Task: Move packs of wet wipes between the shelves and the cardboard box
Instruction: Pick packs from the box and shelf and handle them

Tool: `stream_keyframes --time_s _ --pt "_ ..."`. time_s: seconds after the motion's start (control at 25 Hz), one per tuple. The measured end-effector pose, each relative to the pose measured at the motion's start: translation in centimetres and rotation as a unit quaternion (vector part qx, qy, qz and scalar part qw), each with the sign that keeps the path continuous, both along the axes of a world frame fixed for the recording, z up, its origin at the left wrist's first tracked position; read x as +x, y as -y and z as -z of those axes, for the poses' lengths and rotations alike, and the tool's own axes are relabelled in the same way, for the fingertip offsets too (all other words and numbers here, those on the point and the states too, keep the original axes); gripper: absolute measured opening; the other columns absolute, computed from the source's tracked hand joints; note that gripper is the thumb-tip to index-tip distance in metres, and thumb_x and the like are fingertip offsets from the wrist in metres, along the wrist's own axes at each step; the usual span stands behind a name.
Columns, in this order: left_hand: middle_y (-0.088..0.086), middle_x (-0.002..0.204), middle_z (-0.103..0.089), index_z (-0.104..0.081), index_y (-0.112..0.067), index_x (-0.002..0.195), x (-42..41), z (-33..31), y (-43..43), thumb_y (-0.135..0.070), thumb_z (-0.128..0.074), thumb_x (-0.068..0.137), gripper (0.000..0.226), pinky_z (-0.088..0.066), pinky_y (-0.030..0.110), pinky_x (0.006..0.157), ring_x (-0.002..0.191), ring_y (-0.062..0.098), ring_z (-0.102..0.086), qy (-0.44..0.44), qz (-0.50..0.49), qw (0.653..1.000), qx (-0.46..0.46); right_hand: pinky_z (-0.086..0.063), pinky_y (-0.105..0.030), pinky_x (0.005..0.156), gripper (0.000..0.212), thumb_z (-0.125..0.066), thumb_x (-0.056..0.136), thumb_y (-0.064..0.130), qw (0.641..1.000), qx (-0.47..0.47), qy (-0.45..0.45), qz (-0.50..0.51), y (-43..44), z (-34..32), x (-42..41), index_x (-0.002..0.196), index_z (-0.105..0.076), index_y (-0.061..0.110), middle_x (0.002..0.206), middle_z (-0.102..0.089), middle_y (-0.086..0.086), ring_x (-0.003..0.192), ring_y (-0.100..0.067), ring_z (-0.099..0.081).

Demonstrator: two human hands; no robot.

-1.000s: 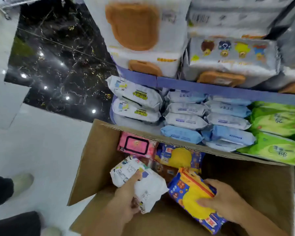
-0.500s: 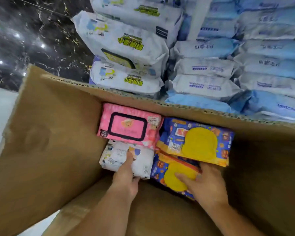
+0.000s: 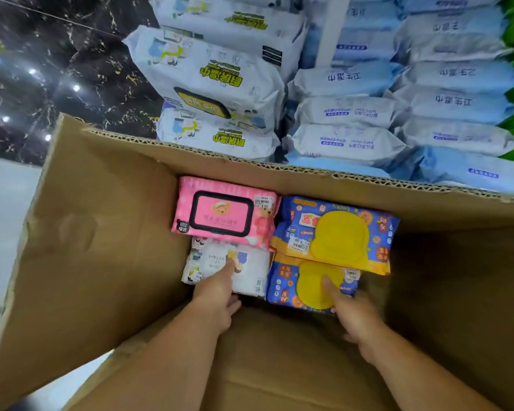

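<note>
Cardboard box (image 3: 101,238): four packs down at the far wall, plenty of bare floor left.
Left hand (image 3: 217,298): fingers flat on the white pack (image 3: 250,271), below the pink pack (image 3: 223,213).
Right hand (image 3: 353,312): fingers spread over the near blue-and-yellow pack (image 3: 291,287), pressing it down.
Shelves (image 3: 324,31): loaded with packs, job looks far from over.

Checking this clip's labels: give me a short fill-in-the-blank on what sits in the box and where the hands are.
1. The left hand rests on the ____ pack.
2. The right hand touches a blue pack with a ____ lid.
3. The pink pack lies inside the cardboard ____.
Missing: white; yellow; box
</note>
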State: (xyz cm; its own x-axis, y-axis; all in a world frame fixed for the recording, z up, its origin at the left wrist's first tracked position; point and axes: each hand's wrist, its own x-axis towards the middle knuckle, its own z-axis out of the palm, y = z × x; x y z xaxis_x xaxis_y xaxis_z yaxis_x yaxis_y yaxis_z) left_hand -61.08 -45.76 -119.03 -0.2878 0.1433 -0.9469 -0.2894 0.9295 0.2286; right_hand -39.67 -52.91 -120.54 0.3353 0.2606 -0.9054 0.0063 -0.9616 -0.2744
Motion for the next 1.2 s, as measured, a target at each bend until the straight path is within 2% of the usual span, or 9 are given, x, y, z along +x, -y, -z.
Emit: stream_keyframes --time_s 0.16,0.28,0.4,0.56,0.68,0.8,0.92,1.08,1.2 --pt "0.016 0.147 -0.05 -0.042 -0.015 0.15 0.1 -5.1 -0.7 -0.038 -0.053 0.103 0.054 -0.042 0.05 0.11 0.135 0.037 -0.048 -0.027 0.081 0.996 -0.033 -0.048 -0.038 0.095 0.047 -0.055 0.095 0.05 0.996 -0.004 0.033 -0.087 0.0 -3.9 0.8 0.122 -0.063 0.013 0.122 -0.067 -0.012 0.111 -0.034 -0.061" --pt "0.009 0.134 -0.057 -0.053 -0.016 0.139 0.4 -8.8 -0.4 -0.048 -0.054 0.097 0.053 -0.046 0.043 0.098 0.123 0.03 -0.054 -0.041 0.196 0.98 -0.016 -0.044 -0.036 0.094 0.028 -0.051 0.099 0.046 0.997 0.029 -0.008 -0.074 0.2 -8.7 0.8 0.107 -0.063 0.021 0.116 -0.064 -0.006 0.106 -0.026 -0.058" --pt "0.001 0.122 -0.062 -0.064 -0.019 0.119 1.7 -13.9 -0.3 -0.055 -0.056 0.09 0.047 -0.042 0.038 0.099 0.111 0.023 -0.056 -0.038 0.302 0.952 0.044 -0.043 -0.039 0.105 0.038 -0.05 0.099 0.05 0.996 0.073 -0.037 -0.045 0.3 -14.0 1.0 0.124 -0.062 0.024 0.126 -0.063 0.001 0.116 -0.021 -0.057" --pt "-0.005 0.115 -0.064 -0.067 -0.023 0.112 3.6 -24.3 -0.8 -0.045 -0.052 0.1 0.03 -0.039 0.034 0.098 0.113 0.018 -0.057 -0.036 0.379 0.917 0.122 -0.044 -0.041 0.107 0.036 -0.049 0.094 0.06 0.991 0.118 -0.055 -0.015 -0.1 -22.8 2.0 0.107 -0.064 0.03 0.116 -0.069 0.007 0.11 -0.015 -0.061" --pt "0.0 0.105 -0.07 -0.067 -0.022 0.092 4.8 -34.2 -1.9 -0.049 -0.053 0.097 0.031 -0.047 0.039 0.097 0.105 0.026 -0.064 -0.029 0.417 0.893 0.167 -0.048 -0.036 0.096 0.034 -0.05 0.095 0.058 0.986 0.156 -0.057 0.007 -1.5 -32.4 2.8 0.101 -0.066 0.027 0.11 -0.072 0.003 0.1 -0.014 -0.063" --pt "-0.002 0.111 -0.073 -0.071 -0.026 0.102 5.9 -44.7 -3.7 -0.048 -0.053 0.099 0.029 -0.054 0.04 0.091 0.105 0.02 -0.067 -0.009 0.433 0.875 0.216 -0.047 -0.029 0.077 0.026 -0.047 0.102 0.047 0.977 0.203 -0.053 0.019 -3.4 -43.9 4.0 0.102 -0.062 0.026 0.111 -0.066 0.0 0.099 -0.016 -0.061" --pt "-0.009 0.114 -0.062 -0.062 -0.029 0.11 7.4 -55.5 -5.6 -0.044 -0.049 0.103 0.021 -0.046 0.028 0.077 0.098 0.006 -0.059 -0.015 0.452 0.842 0.293 -0.044 -0.042 0.106 0.034 -0.044 0.103 0.05 0.958 0.284 -0.038 0.004 -4.7 -54.9 4.7 0.127 -0.054 0.029 0.139 -0.055 0.001 0.129 -0.021 -0.052" --pt "-0.008 0.136 -0.056 -0.058 -0.031 0.126 9.5 -67.9 -8.6 -0.051 -0.05 0.101 0.033 -0.044 0.042 0.108 0.124 0.016 -0.054 0.007 0.448 0.803 0.392 -0.039 -0.042 0.112 0.049 -0.04 0.104 0.048 0.927 0.374 0.009 -0.018 -6.2 -67.4 5.9 0.145 -0.044 0.022 0.145 -0.049 0.002 0.133 -0.02 -0.048" --pt "-0.009 0.136 -0.057 -0.058 -0.029 0.129 11.3 -74.2 -10.7 -0.052 -0.052 0.099 0.038 -0.042 0.044 0.111 0.127 0.017 -0.053 0.022 0.428 0.783 0.451 -0.038 -0.042 0.113 0.05 -0.039 0.104 0.051 0.905 0.423 0.038 -0.018 -7.8 -73.6 7.9 0.146 -0.043 0.026 0.147 -0.048 0.005 0.135 -0.019 -0.047"
